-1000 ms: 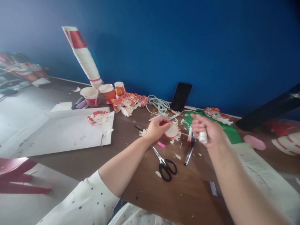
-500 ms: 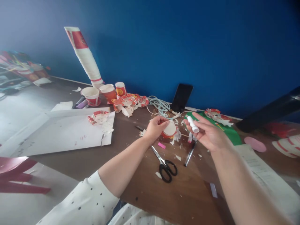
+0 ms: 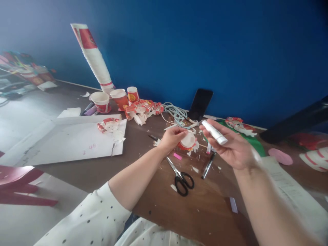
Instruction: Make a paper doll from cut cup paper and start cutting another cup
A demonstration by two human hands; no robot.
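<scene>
Since a second ago, the right hand [image 3: 234, 150] has turned palm up, fingers loosely closed under a white tube [image 3: 214, 132] so it lies in plain sight. Left hand [image 3: 171, 137] stays pinched on the cut cup [image 3: 188, 140], steadying it on the desk [image 3: 205, 212] (scissors [image 3: 180, 176] nearby).

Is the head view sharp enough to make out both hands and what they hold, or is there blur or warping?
Head view: left hand on the cup cutout fairly sharp; right hand with the white tube slightly soft, its forearm motion-smeared; edges bend, the cup stack leans; left side washed out.
</scene>
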